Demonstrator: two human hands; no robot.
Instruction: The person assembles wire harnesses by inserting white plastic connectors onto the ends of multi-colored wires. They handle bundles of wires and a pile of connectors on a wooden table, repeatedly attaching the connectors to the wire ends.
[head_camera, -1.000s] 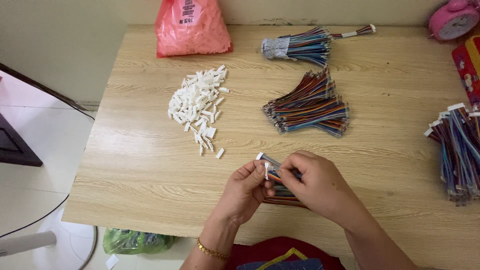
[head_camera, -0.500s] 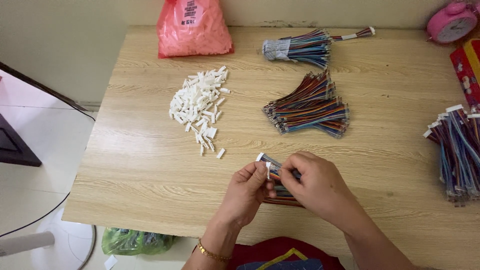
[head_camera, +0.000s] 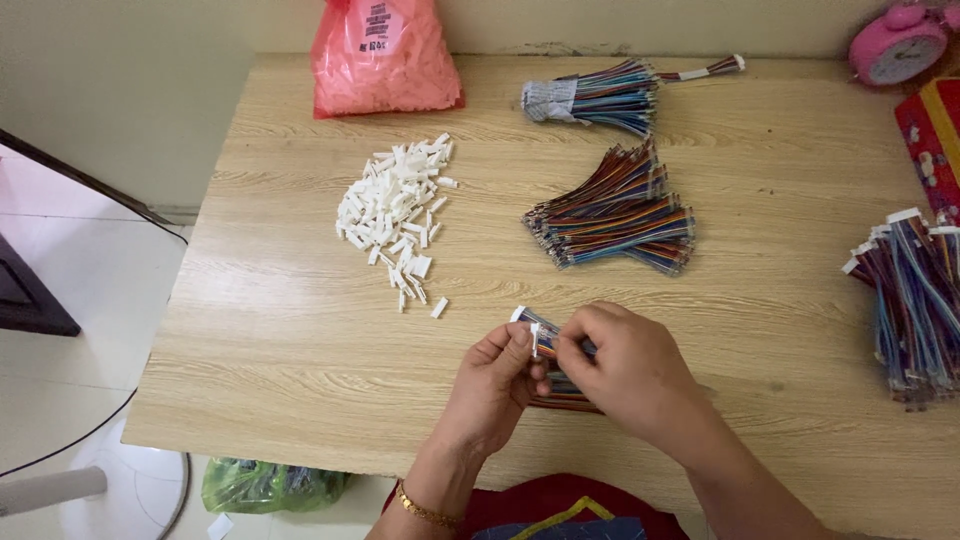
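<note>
Left hand (head_camera: 495, 385): fingers curled, thumb and fingertips pinching a small white connector (head_camera: 534, 341) at the end of a short multicoloured wire set (head_camera: 556, 362).
Right hand (head_camera: 625, 372): knuckles up, fingertips pressed together on the same wire set, just beside the connector; the two hands touch at the fingertips.
Wire set: held low over the near edge of the table (head_camera: 280, 350); a second white end piece shows above the left thumb; its far end is hidden under the right hand.
Loose white connectors (head_camera: 395, 210): a scattered heap well beyond the left hand, with a few strays trailing toward it.
Fanned wire bundle (head_camera: 615, 215): straight beyond the hands, lying flat.
Taped wire bundle (head_camera: 595, 97): farther still, bound at one end with grey wrap.
Finished wire sets (head_camera: 910, 300): well to the right of the right hand, white ends pointing away from the person.
Pink plastic bag (head_camera: 385, 60): far edge, beyond the connector heap.
Pink alarm clock (head_camera: 895, 45): far right corner.
Bracelet (head_camera: 425, 512): gold, on the left wrist.
</note>
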